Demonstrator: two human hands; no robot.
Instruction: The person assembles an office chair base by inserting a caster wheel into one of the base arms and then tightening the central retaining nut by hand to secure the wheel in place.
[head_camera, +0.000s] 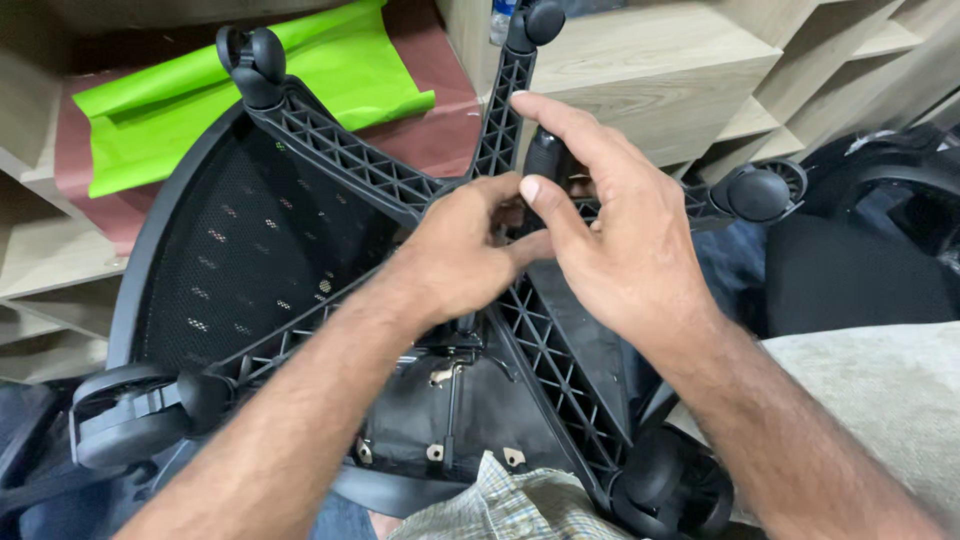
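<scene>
Setting: pale wooden shelving units (640, 70) stand behind the work, their compartments open; a reddish-brown sheet (430, 120) and a bright green sheet (250, 95) lie against them at upper left.
Main object: black plastic five-armed chair base with ribbed lattice arms (340, 150), turned underside up, fills the middle of the view, close in front of the person.
Hub: both hands meet at the centre of the base, where the arms join; the hub itself is mostly hidden by them.
Left hand (455, 255): fingers curled tight at the hub, pinching something small there; what it grips is hidden.
Right hand (610, 235): fingers spread and loosely bent, thumb touching the left hand's knuckles, fingertips resting around a short black cylinder (548, 155) rising from the hub; cannot tell if it truly clasps it.
Castors: black twin-wheel castors sit at arm ends, upper left (255, 60), top centre (535, 22), right (760, 192), lower left (125, 420), lower right (670, 490).
Beneath the base: black mesh seat panel with curved rim (240, 250) at left; dark metal seat mechanism with small brackets (440, 410) just below the hands.
Near edge: checked shirt fabric (510, 505) at bottom centre; grey cloth (880, 390) at lower right.
Far right: another dark chair (870, 250), partly visible.
</scene>
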